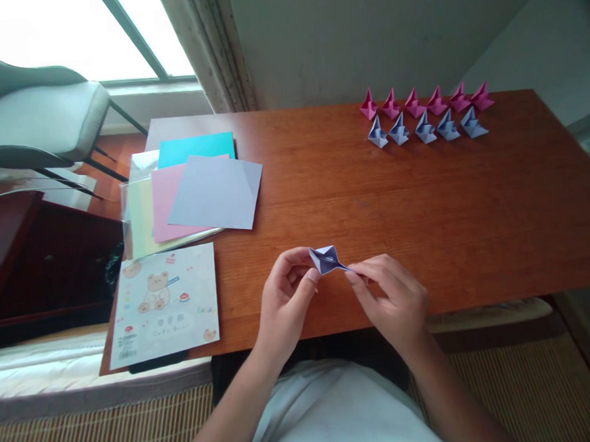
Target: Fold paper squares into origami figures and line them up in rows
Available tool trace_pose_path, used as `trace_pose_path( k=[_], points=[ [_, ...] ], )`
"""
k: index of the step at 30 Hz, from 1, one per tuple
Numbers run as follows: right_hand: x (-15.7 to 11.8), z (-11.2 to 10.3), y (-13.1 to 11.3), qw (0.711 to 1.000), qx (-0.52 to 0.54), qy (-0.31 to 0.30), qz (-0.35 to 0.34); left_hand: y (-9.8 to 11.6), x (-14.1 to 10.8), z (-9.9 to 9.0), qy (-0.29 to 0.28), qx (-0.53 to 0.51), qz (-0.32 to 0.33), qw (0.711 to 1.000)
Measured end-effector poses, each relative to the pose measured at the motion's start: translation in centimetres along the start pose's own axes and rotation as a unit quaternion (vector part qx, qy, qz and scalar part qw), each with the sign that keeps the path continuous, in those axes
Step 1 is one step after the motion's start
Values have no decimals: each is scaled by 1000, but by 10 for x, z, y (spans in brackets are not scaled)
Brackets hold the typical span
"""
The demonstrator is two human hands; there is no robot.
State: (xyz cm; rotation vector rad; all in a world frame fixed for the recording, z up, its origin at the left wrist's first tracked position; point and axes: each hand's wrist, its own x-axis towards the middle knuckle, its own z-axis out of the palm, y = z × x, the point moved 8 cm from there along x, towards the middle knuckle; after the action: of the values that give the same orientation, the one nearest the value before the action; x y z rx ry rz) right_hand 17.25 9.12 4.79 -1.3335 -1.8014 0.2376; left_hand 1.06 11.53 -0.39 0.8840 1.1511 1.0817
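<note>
Above the table's near edge, a small folded piece of lavender origami paper is held between my two hands. My left hand grips its left side, thumb in front and fingers behind. At the right, my right hand pinches the narrow pointed end between thumb and fingers. The wide part of the piece opens into a pocket that faces up toward me. Parts of the piece are hidden behind my left fingers.
Pink folded paper figures stand in a row at the back right, with lavender ones in front. To the left lie lavender sheets over pink, yellow and teal paper. A bear-printed cover lies at the near left corner of the wooden table.
</note>
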Motion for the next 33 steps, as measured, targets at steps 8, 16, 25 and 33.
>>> trace_pose_path(
  k=[8,16,25,33],
  points=[
    [-2,-8,17,999,-21,10,23,37,-21,-28,77,457,249,850],
    [-3,-9,25,999,-28,12,29,14,-23,-50,62,663,193,721],
    [-2,-8,23,999,-45,3,10,5,-29,-8,-2,700,178,692],
    [-2,-11,26,999,-54,3,5,7,-27,-16,19,706,173,687]
  ],
)
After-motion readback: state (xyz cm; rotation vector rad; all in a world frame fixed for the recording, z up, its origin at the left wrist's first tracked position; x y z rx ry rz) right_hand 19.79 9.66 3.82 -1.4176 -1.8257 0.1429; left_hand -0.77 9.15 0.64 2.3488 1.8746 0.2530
